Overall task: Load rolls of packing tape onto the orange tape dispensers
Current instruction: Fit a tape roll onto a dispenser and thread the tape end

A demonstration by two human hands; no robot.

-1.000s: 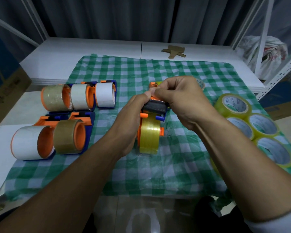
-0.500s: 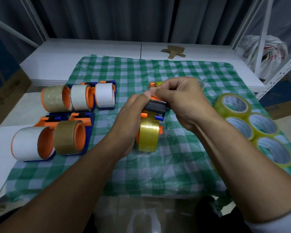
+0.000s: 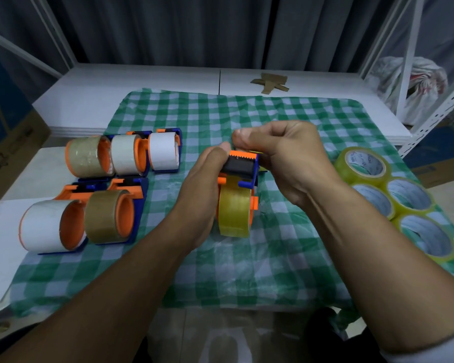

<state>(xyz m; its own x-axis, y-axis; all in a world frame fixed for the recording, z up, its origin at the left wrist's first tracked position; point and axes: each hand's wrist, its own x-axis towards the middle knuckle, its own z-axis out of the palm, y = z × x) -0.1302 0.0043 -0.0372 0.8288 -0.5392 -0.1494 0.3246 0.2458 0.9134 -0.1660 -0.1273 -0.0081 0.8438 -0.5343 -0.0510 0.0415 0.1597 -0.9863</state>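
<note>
Left hand [image 3: 207, 184]: gripped the orange dispenser [image 3: 243, 166] from its left, fingers hidden behind it. Right hand [image 3: 286, 158]: curled round the dispenser's far end, hiding it; thumb and forefinger pinched above the toothed cutter, on what I cannot tell. Yellow tape roll [image 3: 233, 213]: mounted on the dispenser, above the checked cloth [image 3: 247, 258]. Spare rolls [image 3: 362, 166]: right, partly behind the forearm.

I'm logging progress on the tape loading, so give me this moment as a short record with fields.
held item: tape dispenser carrying a yellow tape roll
left hand: grips the dispenser's left side
right hand: curled at its top, thumb and forefinger pinched above the cutter
done: five loaded dispensers at left on the checked cloth
waiting: four spare yellow rolls at right
</note>
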